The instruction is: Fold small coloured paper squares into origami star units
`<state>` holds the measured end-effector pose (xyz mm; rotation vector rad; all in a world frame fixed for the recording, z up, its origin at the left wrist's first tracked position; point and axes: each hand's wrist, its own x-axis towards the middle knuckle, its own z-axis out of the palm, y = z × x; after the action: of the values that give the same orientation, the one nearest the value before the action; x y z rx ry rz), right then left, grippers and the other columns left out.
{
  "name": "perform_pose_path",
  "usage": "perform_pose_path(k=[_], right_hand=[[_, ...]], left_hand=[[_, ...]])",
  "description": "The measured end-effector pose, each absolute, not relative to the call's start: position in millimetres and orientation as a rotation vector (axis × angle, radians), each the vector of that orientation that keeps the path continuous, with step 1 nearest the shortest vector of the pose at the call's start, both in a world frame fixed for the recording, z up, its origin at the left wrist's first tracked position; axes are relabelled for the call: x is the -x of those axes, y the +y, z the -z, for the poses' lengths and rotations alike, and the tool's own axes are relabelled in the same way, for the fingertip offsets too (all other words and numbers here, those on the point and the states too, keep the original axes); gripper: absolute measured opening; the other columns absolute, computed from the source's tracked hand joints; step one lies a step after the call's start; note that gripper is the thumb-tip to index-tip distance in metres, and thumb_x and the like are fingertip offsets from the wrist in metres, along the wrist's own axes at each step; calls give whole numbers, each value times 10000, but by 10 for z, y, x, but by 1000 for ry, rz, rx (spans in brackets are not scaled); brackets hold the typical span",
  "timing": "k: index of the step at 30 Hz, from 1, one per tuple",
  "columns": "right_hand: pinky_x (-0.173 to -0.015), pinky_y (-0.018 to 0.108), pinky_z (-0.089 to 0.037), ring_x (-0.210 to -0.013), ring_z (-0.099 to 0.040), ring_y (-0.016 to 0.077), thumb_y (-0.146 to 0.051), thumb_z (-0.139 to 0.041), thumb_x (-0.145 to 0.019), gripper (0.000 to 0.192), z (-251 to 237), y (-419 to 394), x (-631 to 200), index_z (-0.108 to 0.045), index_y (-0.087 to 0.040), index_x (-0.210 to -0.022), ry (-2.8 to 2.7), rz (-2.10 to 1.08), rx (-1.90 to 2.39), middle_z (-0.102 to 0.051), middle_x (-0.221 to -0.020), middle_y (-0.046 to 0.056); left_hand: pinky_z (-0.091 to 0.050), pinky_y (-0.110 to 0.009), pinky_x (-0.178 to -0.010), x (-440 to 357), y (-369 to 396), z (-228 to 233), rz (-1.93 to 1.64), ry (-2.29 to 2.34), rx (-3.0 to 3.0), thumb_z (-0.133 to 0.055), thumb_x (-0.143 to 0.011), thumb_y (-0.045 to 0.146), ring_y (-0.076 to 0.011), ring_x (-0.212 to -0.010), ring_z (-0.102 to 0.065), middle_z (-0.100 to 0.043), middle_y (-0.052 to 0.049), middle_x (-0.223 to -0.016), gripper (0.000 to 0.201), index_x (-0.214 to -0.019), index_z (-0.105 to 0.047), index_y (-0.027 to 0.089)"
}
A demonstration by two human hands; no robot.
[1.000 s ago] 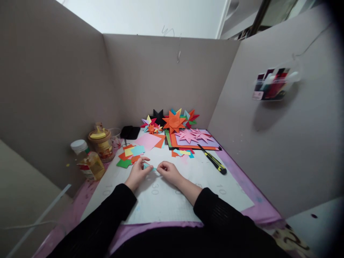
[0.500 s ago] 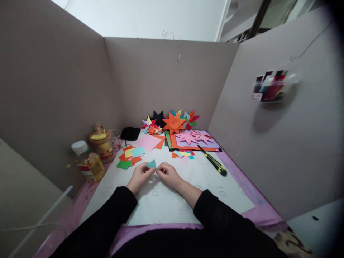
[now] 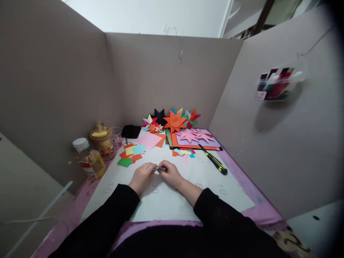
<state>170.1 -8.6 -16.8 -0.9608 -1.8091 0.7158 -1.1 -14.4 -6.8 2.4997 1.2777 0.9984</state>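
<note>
A small folded piece of teal paper (image 3: 160, 168) is pinched between my two hands, seen nearly edge-on above the white board. My left hand (image 3: 142, 176) grips its left end with fingers closed. At the other end, the fingertips of my right hand (image 3: 170, 173) are closed on it too. Fingers hide much of the paper, so its full folded shape cannot be made out. Loose paper pieces in orange, yellow and light blue (image 3: 139, 149) lie beyond my left hand, with a green piece (image 3: 125, 162) nearest to it.
Folded paper stars (image 3: 175, 122) stand at the back, and pink stars (image 3: 187, 135) lie on stacked sheets. A yellow-black utility knife (image 3: 213, 160) lies at right. A glue bottle (image 3: 90, 159) and a brown tub (image 3: 102, 143) stand at left. Grey panels (image 3: 166, 71) surround the table.
The teal paper has turned from a visible triangle to nearly edge-on. Both hands have come closer together around it. The view has shifted slightly.
</note>
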Motion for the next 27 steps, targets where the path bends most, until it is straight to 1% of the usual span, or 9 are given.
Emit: perform_pose_path(k=[4,5,7,11,15,19,24,27], right_hand=[[-691,273,-435,-718,-547,152,-85,-487,-695,155,197,-69,-1739,-579,-196,-752,-1796,-631,907,-591,-755,11],[-716,283,-441,-738,-555,158,-68,-477,-684,184,210,-62,-1749,-585,-197,-757,-1796,-619,894,-604,-772,17],[-746,296,-448,-770,-567,165,-42,-461,-665,230,234,-48,-1765,-595,-200,-767,-1803,-614,870,-621,-798,25],[-744,305,-457,-773,-574,168,-45,-464,-666,239,247,-39,-1776,-610,-200,-775,-1817,-626,879,-633,-804,28],[-693,290,-459,-712,-571,159,-105,-510,-698,150,210,-55,-1762,-613,-190,-764,-1739,-676,944,-630,-759,21],[-655,270,-457,-681,-571,149,-161,-547,-708,71,174,-70,-1738,-603,-182,-747,-1635,-812,991,-622,-724,9],[-628,257,-440,-664,-564,145,-178,-558,-689,66,180,-35,-1722,-594,-171,-744,-1538,-983,988,-608,-684,-2],[-627,256,-433,-648,-555,139,-185,-576,-678,59,189,-14,-1720,-587,-168,-733,-1493,-1059,968,-601,-667,-9]], left_hand=[[-442,-351,-862,17,-139,44,-1171,1248,-2456,-470,-813,151,-208,-1006,-533,-571,-91,-1065,325,-1128,-526,205],[-434,-364,-887,19,-136,35,-1180,1224,-2454,-478,-805,142,-213,-1047,-511,-545,-97,-1109,343,-1140,-517,204],[-418,-383,-920,24,-134,19,-1172,1187,-2452,-487,-792,123,-219,-1090,-482,-516,-98,-1141,324,-1101,-539,208],[-420,-392,-908,25,-146,-4,-1153,1158,-2420,-479,-793,112,-214,-1056,-496,-538,-84,-1092,203,-938,-586,208],[-426,-373,-888,21,-155,-7,-1215,1150,-2369,-492,-814,158,-201,-1003,-521,-576,-74,-1020,111,-842,-589,203],[-429,-351,-875,24,-152,-7,-1237,1128,-2337,-501,-821,192,-195,-978,-537,-597,-71,-993,110,-823,-609,209],[-439,-344,-853,23,-148,-23,-1265,1117,-2235,-529,-811,234,-196,-950,-555,-612,-80,-960,111,-807,-636,203],[-468,-305,-762,11,-136,-20,-1236,1121,-2053,-540,-803,272,-197,-927,-572,-624,-88,-975,130,-801,-641,190]])
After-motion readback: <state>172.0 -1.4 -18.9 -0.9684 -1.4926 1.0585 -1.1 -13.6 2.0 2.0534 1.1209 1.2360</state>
